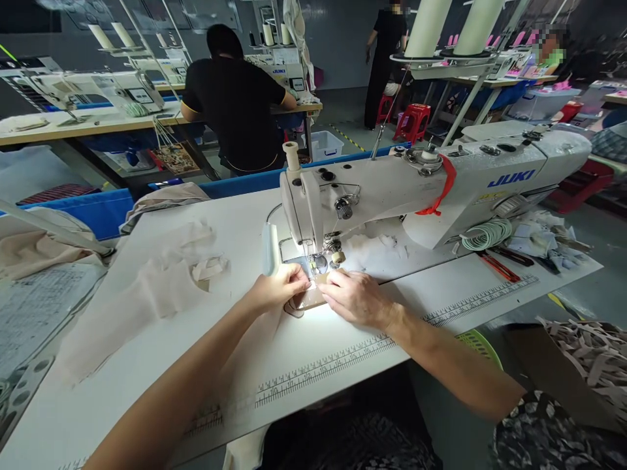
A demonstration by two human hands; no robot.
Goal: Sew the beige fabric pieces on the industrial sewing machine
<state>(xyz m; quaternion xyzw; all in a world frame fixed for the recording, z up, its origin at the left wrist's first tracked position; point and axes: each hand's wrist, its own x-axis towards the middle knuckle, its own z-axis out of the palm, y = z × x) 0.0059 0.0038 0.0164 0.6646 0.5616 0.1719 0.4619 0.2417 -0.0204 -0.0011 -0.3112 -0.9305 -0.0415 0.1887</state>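
Beige fabric piece (307,300) lies under our white sewing machine (441,189) needle on the white tabletop (318,356). Our left hand (281,287) fingers pinch it; right hand (355,300) fingers press flat. We judge the seam barely begun.

Thing: a small fabric piece (306,301), of thin cloth.
Colour: pale tan, washed out by the bright lamp light thrown on it; a darker tan edge is seen at its far end.
Shape: a rounded near-left corner is shown; the rest of the outline is covered.
Pose: laid flat, unfolded as far as can be seen.
Place: on the white desk (343,356), its far end set just under the needle foot (313,266) of the sewing machine (377,189).
Contact: held at its left side by the fingers of the left hand (284,287) and at its right side by the right hand (355,300).
Hidden: the far and right edges are covered by fingers.
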